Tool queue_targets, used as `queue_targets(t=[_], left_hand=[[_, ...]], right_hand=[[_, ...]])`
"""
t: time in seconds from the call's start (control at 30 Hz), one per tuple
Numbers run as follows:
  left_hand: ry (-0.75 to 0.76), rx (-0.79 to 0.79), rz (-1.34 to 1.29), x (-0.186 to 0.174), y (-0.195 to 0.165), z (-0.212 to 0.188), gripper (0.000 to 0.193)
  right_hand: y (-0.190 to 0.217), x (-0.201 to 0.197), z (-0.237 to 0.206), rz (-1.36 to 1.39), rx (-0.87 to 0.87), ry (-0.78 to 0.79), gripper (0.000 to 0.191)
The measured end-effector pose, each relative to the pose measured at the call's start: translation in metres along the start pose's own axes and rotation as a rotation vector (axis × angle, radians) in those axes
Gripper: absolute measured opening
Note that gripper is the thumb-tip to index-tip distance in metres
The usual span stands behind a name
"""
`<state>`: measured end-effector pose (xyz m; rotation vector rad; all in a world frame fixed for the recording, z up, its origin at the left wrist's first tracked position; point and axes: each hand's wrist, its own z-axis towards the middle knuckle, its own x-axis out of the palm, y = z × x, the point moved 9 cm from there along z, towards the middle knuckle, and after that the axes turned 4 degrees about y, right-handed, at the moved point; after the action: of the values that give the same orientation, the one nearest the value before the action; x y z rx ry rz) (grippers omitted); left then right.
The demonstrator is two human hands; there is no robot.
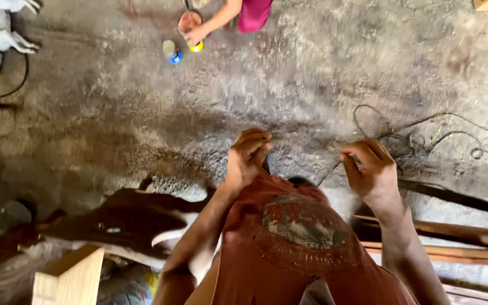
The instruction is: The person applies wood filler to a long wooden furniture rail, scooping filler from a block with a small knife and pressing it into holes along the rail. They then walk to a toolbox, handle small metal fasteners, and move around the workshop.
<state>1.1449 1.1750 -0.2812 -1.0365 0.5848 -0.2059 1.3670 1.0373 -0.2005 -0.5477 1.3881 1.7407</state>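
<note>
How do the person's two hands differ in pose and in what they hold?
The left hand is curled into a closed fist with knuckles up, and nothing shows in it; the right hand pinches a thin wire that trails down and away. The left hand sits a little higher in the picture, the right hand lower and farther out. Both are raised in front of the reddish shirt, above the concrete floor.

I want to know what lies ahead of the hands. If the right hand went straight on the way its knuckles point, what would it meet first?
Probably the tangle of thin wire on the concrete floor, just beyond the right hand; depth is unclear.
</note>
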Motion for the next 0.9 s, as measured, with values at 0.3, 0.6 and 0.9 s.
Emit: queue_targets(t=[0.3,0.6,0.9], left_hand=[[0.15,0.185,-0.116,0.068,0.042,0.214,0.031],[-0.008,-0.191,-0.001,0.184,0.304,0.429,0.018],[-0.142,-0.256,-0.157,0.196,0.436,0.656,0.01]], right_hand=[[-0.163,-0.018,0.115,-0.045,0.115,-0.125,0.013],[-0.438,-0.012,0.315,-0.048,0.209,-0.229,0.013],[-0.54,0.014,0.659,-0.029,-0.124,0.025,0.018]])
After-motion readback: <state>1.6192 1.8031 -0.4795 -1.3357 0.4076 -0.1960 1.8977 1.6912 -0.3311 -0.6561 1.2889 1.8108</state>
